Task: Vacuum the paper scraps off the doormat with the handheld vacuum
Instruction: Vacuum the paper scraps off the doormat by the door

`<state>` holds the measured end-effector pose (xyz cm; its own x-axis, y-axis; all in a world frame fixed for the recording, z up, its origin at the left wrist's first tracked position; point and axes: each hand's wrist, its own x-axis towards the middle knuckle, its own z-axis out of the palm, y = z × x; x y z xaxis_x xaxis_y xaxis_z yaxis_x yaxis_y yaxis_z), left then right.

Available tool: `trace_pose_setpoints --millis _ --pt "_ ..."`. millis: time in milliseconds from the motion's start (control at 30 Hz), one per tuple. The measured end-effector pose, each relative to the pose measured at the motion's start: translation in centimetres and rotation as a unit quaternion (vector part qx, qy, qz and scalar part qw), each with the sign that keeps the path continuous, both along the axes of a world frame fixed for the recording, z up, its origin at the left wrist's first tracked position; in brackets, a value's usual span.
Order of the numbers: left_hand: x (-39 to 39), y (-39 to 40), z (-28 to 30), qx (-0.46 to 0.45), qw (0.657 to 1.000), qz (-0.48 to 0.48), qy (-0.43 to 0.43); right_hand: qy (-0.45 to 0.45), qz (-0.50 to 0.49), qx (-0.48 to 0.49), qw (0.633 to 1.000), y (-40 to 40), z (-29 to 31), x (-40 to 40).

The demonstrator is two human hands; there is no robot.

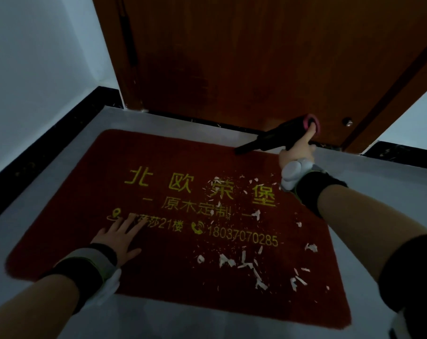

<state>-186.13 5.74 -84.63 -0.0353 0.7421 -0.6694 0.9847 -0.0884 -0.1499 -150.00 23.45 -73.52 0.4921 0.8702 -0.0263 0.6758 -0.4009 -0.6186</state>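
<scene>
Gripping the handheld vacuum [276, 137] with curled fingers, the right hand [299, 149] holds its nozzle at the doormat's [60, 228] far edge. The left hand [119, 237] presses flat on the doormat, fingers spread. Paper scraps [244, 261] lie on the doormat's right half.

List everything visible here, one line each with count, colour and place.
doormat: one, dark red with yellow lettering, on the floor before the door.
paper scraps: many, white, scattered over the mat's right half.
handheld vacuum: one, black with a pink end, nozzle at the mat's far edge.
door: one, brown wood, behind the mat.
floor: grey, around the mat.
walls: white with black skirting, both sides of the door.
wrist device: one, white, on the right wrist.
left hand: flat on the mat, fingers spread, black wristband.
right hand: grips the vacuum, black wristband.
</scene>
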Motion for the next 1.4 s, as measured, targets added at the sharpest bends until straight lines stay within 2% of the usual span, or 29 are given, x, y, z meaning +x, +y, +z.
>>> trace_pose_setpoints --millis 167,333,467,567,667,800,933,1033,1167,1333,1400 --pt "-0.4 -0.3 -0.6 0.012 1.000 -0.005 -0.001 0.058 -0.063 -0.001 0.996 -0.8 -1.3 -0.7" --pt "-0.7 -0.5 -0.7 0.023 1.000 -0.015 0.001 0.094 0.006 -0.030 0.995 -3.0 -2.7 0.2" --pt "-0.8 -0.5 -0.7 0.021 1.000 -0.015 -0.006 0.057 0.143 -0.028 0.988 -3.1 -2.4 0.4" --pt "-0.8 -0.5 -0.6 0.021 1.000 -0.012 -0.008 0.028 0.260 -0.060 0.963 -2.5 -1.2 0.8" --pt "-0.8 -0.4 -0.6 0.015 1.000 -0.010 -0.007 0.012 0.318 -0.085 0.944 -2.5 -0.5 0.5" --pt "-0.8 -0.3 -0.5 0.013 1.000 -0.010 -0.008 -0.030 0.288 -0.041 0.956 -2.0 -0.7 -0.2" --pt "-0.8 -0.5 -0.5 0.010 1.000 -0.006 -0.008 -0.127 0.198 0.012 0.972 -1.1 -0.2 -1.5" --pt "-0.7 -0.4 -0.6 0.009 1.000 -0.002 -0.013 -0.197 0.160 0.017 0.967 -0.9 0.4 -2.1" --pt "-0.9 -0.4 -0.6 0.007 1.000 -0.002 -0.007 -0.201 0.189 0.017 0.961 -1.3 0.6 -2.6" --pt "-0.7 -0.2 -0.3 -0.009 1.000 0.003 -0.006 -0.204 0.284 0.033 0.936 -2.2 1.9 -2.1" --pt "-0.6 -0.2 -0.2 -0.013 1.000 0.005 -0.006 -0.177 0.324 0.030 0.929 -2.2 2.2 -1.7"
